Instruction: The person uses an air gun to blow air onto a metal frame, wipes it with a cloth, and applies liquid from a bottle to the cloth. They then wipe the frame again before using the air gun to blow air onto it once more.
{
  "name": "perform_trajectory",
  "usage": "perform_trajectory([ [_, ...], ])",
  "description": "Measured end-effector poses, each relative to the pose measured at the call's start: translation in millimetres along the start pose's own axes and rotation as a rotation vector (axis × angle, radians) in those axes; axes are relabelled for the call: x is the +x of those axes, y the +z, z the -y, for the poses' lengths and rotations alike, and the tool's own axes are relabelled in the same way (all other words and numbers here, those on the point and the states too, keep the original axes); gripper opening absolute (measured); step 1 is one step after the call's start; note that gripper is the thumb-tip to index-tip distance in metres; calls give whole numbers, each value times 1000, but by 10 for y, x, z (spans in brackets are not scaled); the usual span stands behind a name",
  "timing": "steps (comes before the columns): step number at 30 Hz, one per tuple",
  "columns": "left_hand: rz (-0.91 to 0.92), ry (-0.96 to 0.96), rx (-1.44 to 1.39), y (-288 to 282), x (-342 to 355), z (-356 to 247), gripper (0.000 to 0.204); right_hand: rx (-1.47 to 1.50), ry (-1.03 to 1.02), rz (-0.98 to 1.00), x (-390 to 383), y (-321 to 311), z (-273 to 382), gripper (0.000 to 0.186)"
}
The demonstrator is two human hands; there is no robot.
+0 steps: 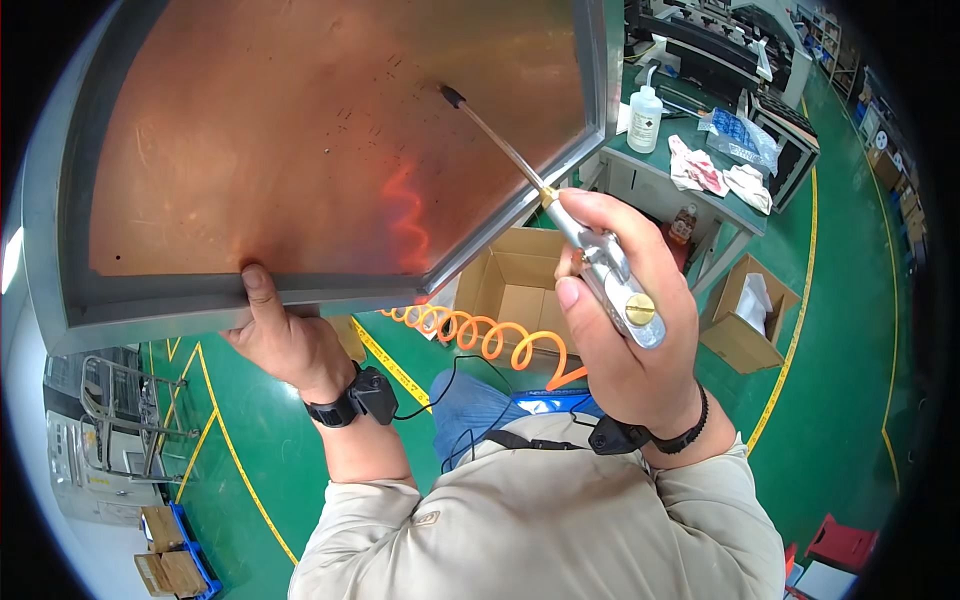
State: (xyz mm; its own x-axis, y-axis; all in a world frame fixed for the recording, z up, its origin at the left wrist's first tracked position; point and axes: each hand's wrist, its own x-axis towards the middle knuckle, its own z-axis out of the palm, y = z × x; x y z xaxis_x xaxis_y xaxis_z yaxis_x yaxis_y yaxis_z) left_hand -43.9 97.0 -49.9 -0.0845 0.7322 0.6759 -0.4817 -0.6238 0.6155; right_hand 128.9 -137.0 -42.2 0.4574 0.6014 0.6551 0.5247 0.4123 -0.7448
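Note:
A large framed metal stencil (250,120) is tilted up at the upper left, its shiny sheet reflecting copper tones and showing small slots near the middle. My left hand (290,345) grips the lower bar of its grey frame, thumb over the front; the other fingers are hidden behind. Wrapped in my right hand (640,290) is a silver air blow gun (590,245) with a brass screw. Its thin nozzle points up and left, the black tip in front of the slotted area; I cannot tell whether it touches. An orange coiled hose (490,335) hangs below the frame.
An open cardboard box (520,275) stands under the frame, and a smaller box (750,315) sits to the right. The green bench (625,165) holds a white squeeze bottle (645,118), stained cloths (697,165) and a machine. Metal trolleys (120,420) stand at left.

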Motion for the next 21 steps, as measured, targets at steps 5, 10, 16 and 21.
perform_trajectory([
  [5,-8,4,-4,-9,7,21,37,-46,-65,3,3,-19,-9,49],
  [10,6,-17,-51,-20,-4,59,38,-29,-30,7,3,-51,-6,48],
  [16,33,-27,-29,-66,6,68,36,-2,-13,5,-7,-67,16,48],
  [21,53,-9,-32,-98,18,79,36,8,-43,-34,-2,-83,12,49],
])
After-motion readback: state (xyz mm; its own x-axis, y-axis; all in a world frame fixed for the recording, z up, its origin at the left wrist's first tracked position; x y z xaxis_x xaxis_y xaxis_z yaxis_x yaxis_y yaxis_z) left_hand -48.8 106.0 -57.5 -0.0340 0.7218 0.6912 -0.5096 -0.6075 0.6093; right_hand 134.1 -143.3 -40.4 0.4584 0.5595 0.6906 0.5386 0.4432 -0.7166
